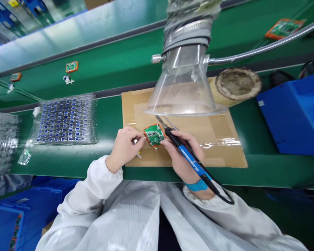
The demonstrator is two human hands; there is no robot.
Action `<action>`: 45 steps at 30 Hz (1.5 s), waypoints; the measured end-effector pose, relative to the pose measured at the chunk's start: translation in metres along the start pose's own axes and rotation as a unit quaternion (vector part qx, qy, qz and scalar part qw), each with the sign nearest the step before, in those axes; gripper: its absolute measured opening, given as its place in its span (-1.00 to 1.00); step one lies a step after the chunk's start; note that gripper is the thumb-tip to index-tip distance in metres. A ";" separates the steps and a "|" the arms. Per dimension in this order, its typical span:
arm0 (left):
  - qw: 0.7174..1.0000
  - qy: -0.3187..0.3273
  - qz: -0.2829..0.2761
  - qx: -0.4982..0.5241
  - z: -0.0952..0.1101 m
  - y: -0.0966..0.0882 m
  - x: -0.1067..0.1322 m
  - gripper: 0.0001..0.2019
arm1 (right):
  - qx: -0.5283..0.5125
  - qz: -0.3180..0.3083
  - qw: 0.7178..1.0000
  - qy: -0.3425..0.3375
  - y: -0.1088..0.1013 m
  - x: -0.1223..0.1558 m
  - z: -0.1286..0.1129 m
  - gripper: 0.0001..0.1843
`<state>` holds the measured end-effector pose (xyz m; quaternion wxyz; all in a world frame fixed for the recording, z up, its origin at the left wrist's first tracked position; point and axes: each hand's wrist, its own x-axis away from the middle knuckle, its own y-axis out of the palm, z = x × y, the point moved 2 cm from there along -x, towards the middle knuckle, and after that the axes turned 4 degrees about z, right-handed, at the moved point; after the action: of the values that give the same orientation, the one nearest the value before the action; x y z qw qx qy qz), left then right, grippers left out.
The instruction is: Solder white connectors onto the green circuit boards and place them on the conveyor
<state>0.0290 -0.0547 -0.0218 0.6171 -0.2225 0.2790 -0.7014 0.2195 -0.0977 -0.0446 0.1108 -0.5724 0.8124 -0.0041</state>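
Note:
A green circuit board (155,134) with an orange edge is between my hands, above the cardboard sheet (219,150). My left hand (128,144) is closed, thumb and forefinger pinched at the board's left edge on what look like thin wires. A small white and yellow piece (138,154) pokes out below those fingers. In my right hand (184,157) is a blue and black soldering iron (189,159), its tip pointing up and left past the board. The thumb side of that hand touches the board's lower right corner. A thin metal tube runs beside the iron's tip.
A clear fume extraction hood (185,83) hangs just beyond the board. Behind it stands a round, stained pot (237,85). Blue bins (295,115) sit right; clear trays of small parts (66,120) lie left. More boards (72,66) rest on the green belt.

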 end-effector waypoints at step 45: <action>0.993 0.047 -0.068 -0.079 -0.013 0.002 -0.017 -0.85 | 0.112 -0.064 0.980 -0.153 -0.021 0.002 -0.001 -0.87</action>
<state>0.0244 -0.0369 -0.0324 0.5349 -0.2558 0.3465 -0.7269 0.2384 -0.1074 -0.0410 0.2972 -0.6006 0.7421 -0.0145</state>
